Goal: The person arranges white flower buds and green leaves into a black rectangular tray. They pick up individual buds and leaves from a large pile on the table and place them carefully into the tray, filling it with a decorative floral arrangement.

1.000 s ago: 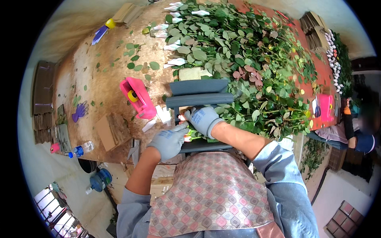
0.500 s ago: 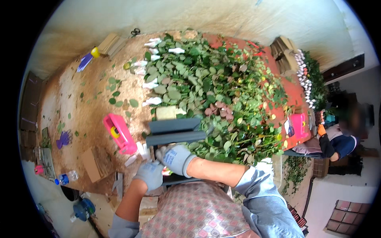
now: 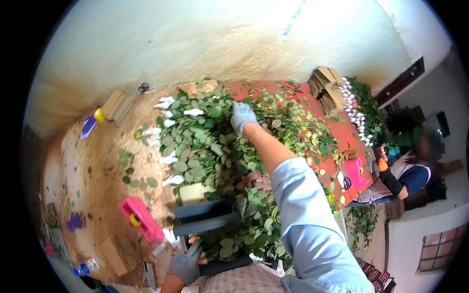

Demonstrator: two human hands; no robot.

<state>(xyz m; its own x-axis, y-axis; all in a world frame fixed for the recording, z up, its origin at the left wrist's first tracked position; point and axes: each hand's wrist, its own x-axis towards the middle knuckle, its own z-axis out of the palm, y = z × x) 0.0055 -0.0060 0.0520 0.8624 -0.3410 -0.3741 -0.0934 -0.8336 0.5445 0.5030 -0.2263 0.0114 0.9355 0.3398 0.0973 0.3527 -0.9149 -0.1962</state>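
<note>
Across the upper frame, the pale, stained wall [image 3: 195, 44] fills more space than half a second ago, the view having swung upward. Spread through the middle, the heap of leafy stems [image 3: 202, 146] now has the right hand [image 3: 243, 117] at its upper part; earlier that hand was beside the left, near the dark stand [image 3: 207, 223]. Its fingers reach among leaves; whether they pinch a stem cannot be told. The left hand [image 3: 185, 266] stays at lower centre, fingers extended beside pinkish flower heads [image 3: 192, 239] just below the stand; its grip is unclear. Blue printing [image 3: 244, 111] marks the right hand's grey covering. Underneath, the table [image 3: 107, 180] is worn brown at left, red at right, leaf-littered. A co-worker's dark sleeve [image 3: 390, 181] shows at right, a pink tape dispenser [image 3: 141, 219] at lower left.
</note>
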